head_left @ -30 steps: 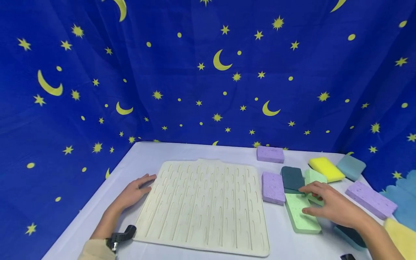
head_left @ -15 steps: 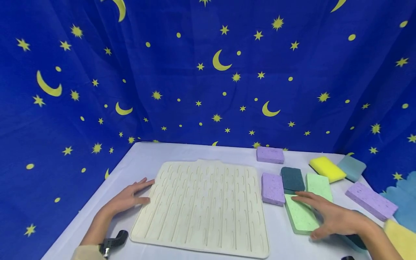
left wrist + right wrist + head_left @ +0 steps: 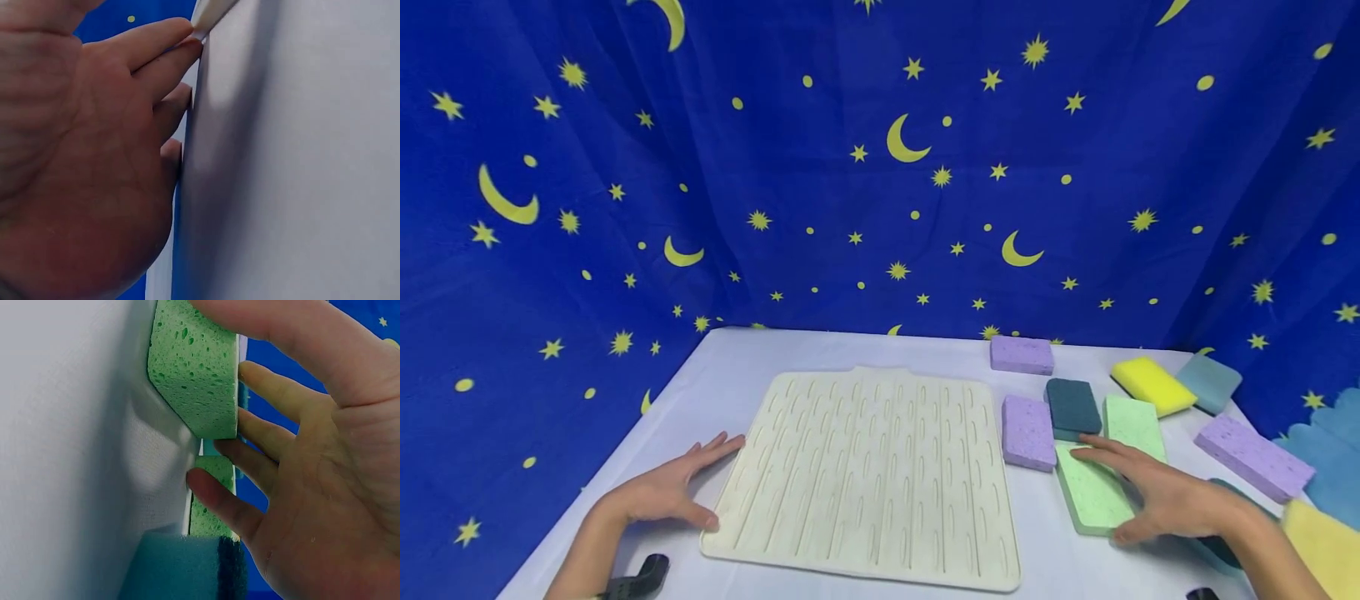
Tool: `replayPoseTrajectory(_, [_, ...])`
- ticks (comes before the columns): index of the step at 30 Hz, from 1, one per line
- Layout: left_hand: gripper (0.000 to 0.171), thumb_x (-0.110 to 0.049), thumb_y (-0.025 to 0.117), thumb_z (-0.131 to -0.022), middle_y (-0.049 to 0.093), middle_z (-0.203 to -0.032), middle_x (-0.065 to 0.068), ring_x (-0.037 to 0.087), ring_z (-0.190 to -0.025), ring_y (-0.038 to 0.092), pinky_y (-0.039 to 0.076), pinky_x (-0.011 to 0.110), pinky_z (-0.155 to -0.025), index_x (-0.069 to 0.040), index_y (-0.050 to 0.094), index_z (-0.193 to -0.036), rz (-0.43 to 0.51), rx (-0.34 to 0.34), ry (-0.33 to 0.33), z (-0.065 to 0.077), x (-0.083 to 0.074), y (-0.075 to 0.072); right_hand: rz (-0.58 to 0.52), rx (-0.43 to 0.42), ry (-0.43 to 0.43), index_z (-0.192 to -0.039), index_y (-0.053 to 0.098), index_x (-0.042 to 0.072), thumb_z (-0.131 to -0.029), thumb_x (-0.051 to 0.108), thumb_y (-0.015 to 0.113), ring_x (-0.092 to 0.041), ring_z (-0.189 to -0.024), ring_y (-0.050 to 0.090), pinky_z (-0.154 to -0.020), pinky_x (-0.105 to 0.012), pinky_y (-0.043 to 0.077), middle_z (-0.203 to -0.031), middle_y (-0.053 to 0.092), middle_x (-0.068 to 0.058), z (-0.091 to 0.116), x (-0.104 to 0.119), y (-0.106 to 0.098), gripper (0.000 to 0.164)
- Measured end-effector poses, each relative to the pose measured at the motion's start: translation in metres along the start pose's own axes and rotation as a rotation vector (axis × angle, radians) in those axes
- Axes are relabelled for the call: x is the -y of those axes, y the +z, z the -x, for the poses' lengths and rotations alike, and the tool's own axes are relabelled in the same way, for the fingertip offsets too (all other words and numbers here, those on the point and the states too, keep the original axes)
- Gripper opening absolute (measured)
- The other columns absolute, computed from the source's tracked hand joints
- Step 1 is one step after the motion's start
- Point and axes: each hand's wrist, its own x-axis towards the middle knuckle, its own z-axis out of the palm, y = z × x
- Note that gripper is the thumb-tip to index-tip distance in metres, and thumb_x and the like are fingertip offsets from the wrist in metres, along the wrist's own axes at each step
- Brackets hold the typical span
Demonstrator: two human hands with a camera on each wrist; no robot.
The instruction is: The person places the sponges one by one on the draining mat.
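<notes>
My left hand [image 3: 658, 492] lies beside the cream ridged mat [image 3: 865, 483] with fingers spread, the fingertips and thumb right at its left edge. In the left wrist view its palm [image 3: 94, 162] shows, holding nothing. On the right, my right hand [image 3: 1172, 496] reaches over the front light green sponge [image 3: 1092, 500], fingers apart and fairly straight above its top, thumb by its near corner. The right wrist view shows that green sponge [image 3: 194, 375] next to the thumb. Behind it sit a dark teal sponge [image 3: 1072, 408] and a second green sponge [image 3: 1133, 421].
Purple sponges lie beside the mat [image 3: 1028, 433], at the back [image 3: 1022, 356] and at the right [image 3: 1255, 457]. A yellow sponge [image 3: 1152, 386] and a blue-grey sponge [image 3: 1210, 383] lie back right. Another dark sponge [image 3: 1217, 550] is partly under my right forearm. A starry blue curtain [image 3: 820, 167] surrounds the table.
My right hand has left the rear green sponge, now more fully visible, and moved toward me over the front one. My left hand has slid nearer along the mat's edge, fingers spreading.
</notes>
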Motion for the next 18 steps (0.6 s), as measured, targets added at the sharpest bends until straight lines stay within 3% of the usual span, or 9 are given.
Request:
replayPoseTrajectory(5, [0.112,-0.034,0.088,-0.064,0.009,-0.154,0.03,0.066,-0.129,-0.002,0.01,0.082,-0.089,-0.022,0.023,-0.155,-0.021,0.013,0.015,0.0068,0.0016,0.0018,-0.004,0.008,0.023,-0.147,0.037,0.026,-0.068,0.041,0.084,-0.046,-0.133,0.027,-0.088,-0.072,0.032,-0.15,0.029,-0.017,-0.0012,-0.0009,-0.0002,0.093])
replayPoseTrajectory(13, [0.113,-0.03,0.087,-0.066,0.001,-0.155,0.029,0.064,-0.129,-0.014,0.002,0.082,-0.088,-0.025,0.019,-0.155,0.051,0.061,-0.016,0.0085,-0.0027,0.0066,-0.003,-0.014,0.061,-0.148,0.037,0.02,-0.069,0.044,0.083,-0.045,-0.131,0.029,-0.088,-0.07,0.035,-0.148,0.031,-0.016,0.001,-0.0018,-0.0004,0.094])
replayPoseTrajectory(18, [0.112,-0.029,0.087,-0.067,0.0,-0.155,0.029,0.063,-0.129,-0.015,0.002,0.082,-0.088,-0.025,0.018,-0.155,0.054,0.061,-0.009,0.0083,-0.0035,0.0065,0.019,-0.028,0.057,-0.147,0.037,0.018,-0.07,0.045,0.082,-0.045,-0.13,0.031,-0.088,-0.07,0.035,-0.148,0.031,-0.018,0.0008,-0.0006,-0.0003,0.093])
